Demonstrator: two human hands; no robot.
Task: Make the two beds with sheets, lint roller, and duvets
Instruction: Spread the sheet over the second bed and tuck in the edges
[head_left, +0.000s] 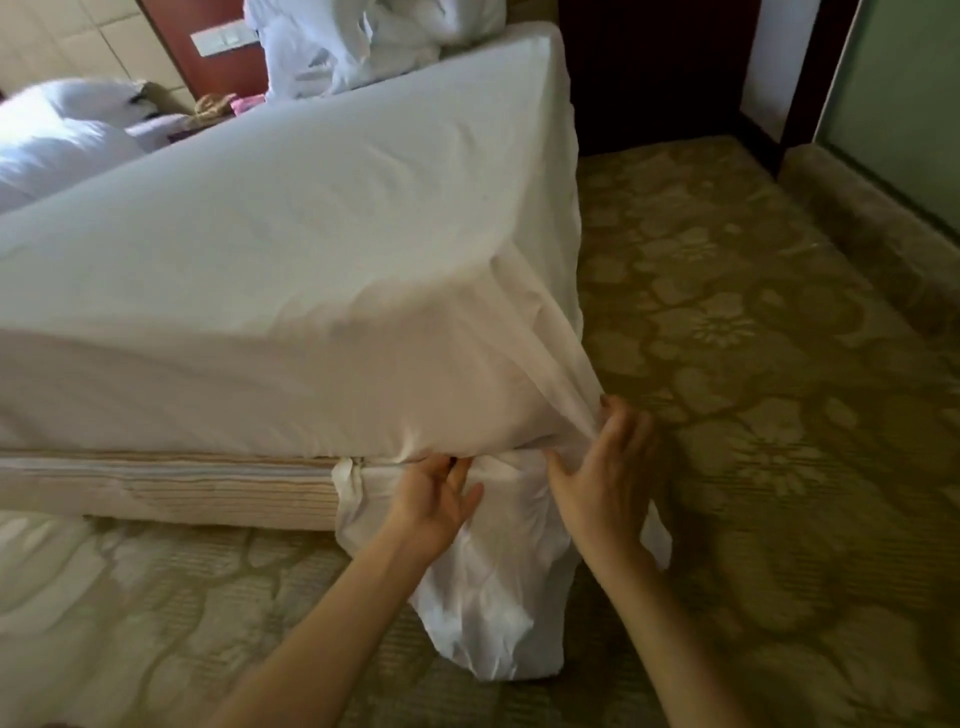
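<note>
A white sheet (291, 218) covers the near bed's mattress, and its loose corner (483, 587) hangs to the floor at the bed's foot corner. My left hand (434, 501) has its fingertips in the gap between the mattress and the striped bed base (171, 486), pushing sheet under. My right hand (605, 467) lies flat with straight fingers against the hanging fold at the corner. A bundle of white duvet (358, 41) is piled at the bed's far end. The second bed (57, 130) with white bedding shows at the left rear.
Floral patterned carpet (753, 364) spreads right of and in front of the bed. A dark doorway (654, 78) and a green panel (904, 104) stand at the right rear. A nightstand with small items (213, 111) sits between the beds.
</note>
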